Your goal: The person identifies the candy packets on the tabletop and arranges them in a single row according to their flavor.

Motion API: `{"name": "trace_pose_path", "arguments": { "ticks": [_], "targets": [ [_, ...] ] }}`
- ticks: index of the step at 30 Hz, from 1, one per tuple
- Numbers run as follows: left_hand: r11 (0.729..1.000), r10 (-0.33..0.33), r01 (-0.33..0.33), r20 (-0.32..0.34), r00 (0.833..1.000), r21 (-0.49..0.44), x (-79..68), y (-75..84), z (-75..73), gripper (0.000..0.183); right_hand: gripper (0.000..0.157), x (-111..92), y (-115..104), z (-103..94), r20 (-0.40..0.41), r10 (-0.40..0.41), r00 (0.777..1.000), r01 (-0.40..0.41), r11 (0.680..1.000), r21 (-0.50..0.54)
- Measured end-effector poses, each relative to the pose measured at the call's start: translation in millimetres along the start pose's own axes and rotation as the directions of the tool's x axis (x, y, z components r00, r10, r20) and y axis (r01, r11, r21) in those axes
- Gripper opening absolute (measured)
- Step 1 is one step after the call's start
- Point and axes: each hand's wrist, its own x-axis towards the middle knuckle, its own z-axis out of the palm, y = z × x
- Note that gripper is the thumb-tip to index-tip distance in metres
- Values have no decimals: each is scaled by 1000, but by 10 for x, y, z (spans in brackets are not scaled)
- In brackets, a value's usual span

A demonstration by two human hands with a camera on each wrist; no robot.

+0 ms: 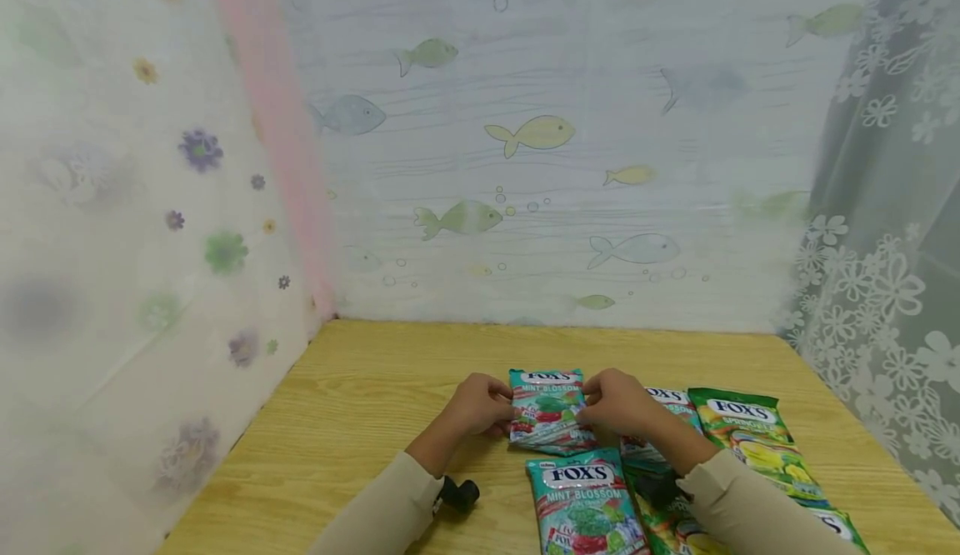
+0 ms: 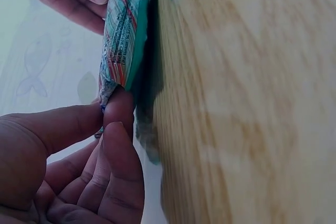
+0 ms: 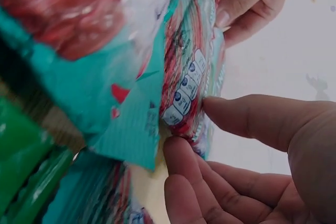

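Note:
A teal and red candy bag point(image 1: 547, 413) labelled FOX'S Mint Blossom is held between both hands over the wooden table. My left hand point(image 1: 480, 405) pinches its left edge, thumb on one face and index finger on the other, as the left wrist view shows. At the opposite edge, my right hand point(image 1: 617, 405) pinches the bag with thumb and fingers. Nearer to me lies a second Mint Blossom bag point(image 1: 585, 505), its top edge close to the held one. A third teal bag point(image 1: 671, 401) is partly hidden behind the right hand and wrist.
Right of the teal bags lies a green and yellow FOX'S bag point(image 1: 761, 447). Another green bag point(image 1: 678, 530) shows under the right forearm, and a further one point(image 1: 836, 524) at the lower right. A fish-patterned sheet point(image 1: 547, 230) hangs behind the table point(image 1: 360, 422).

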Motion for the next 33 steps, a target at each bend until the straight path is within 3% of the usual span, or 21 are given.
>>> {"name": "trace_pose_path", "arguments": {
  "ticks": [8,14,22,33],
  "targets": [
    [999,26,-25,2,1000,-28,-10,-7,-67,37,54,49,-82,12,-30,28,999,-28,1000,-14],
    [997,62,-62,3,998,-53,-22,-1,-188,40,53,91,-119,41,-47,-5,999,6,1000,20],
    [992,128,-129,-37,991,-14,-17,8,-359,40,51,158,-241,71,-96,-44,994,47,999,24],
    [989,145,-144,-116,983,18,9,14,-629,37,50,302,-449,164,-153,-45,987,59,994,93]
  ]
}}
